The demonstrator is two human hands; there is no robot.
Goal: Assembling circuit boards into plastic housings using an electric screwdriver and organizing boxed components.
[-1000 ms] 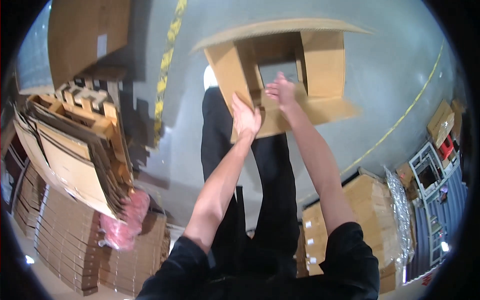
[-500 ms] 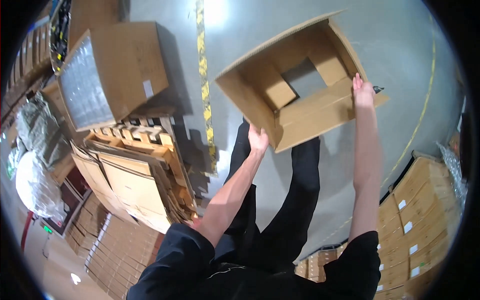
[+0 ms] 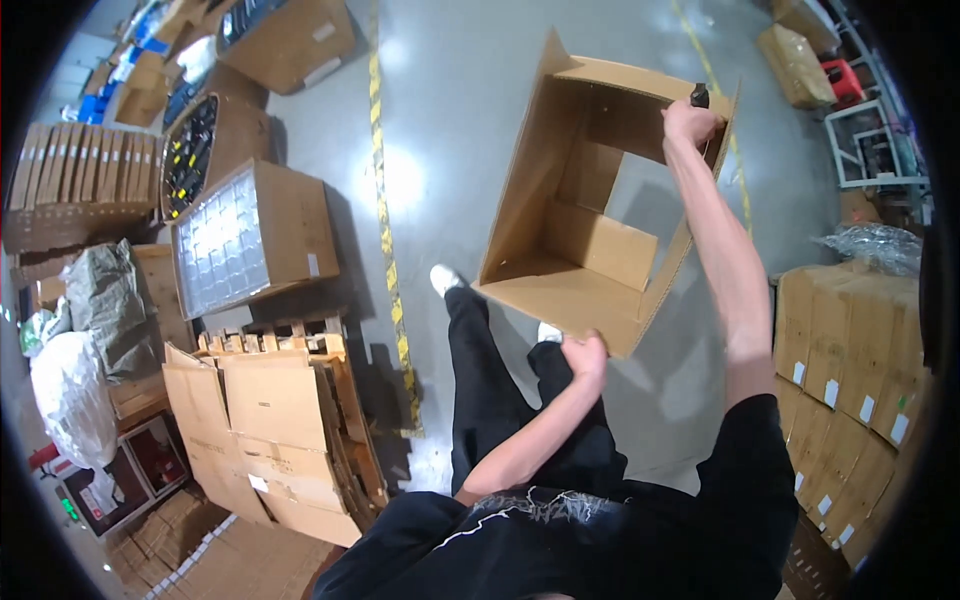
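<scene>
An empty brown cardboard box [image 3: 600,245] hangs tilted in front of me, its open side toward me. Grey floor shows through a gap between the flaps at its far end. My left hand [image 3: 584,356] is closed on the near edge of the box. At the far right, my right hand [image 3: 692,124] grips the opposite wall near a corner. A small black object [image 3: 700,95] sticks up beside the right hand's fingers; its kind cannot be made out.
Flattened cardboard [image 3: 275,420] is stacked on a wooden pallet to my left. Beyond it stand a box of clear-wrapped goods [image 3: 220,240] and a carton with black items [image 3: 192,155]. Stacked cartons [image 3: 850,350] rise at right. A yellow-black floor line [image 3: 385,230] runs alongside.
The box has turned clockwise. My right hand has moved farther away and slightly left, my left hand to the right and nearer me. Both still grip the box.
</scene>
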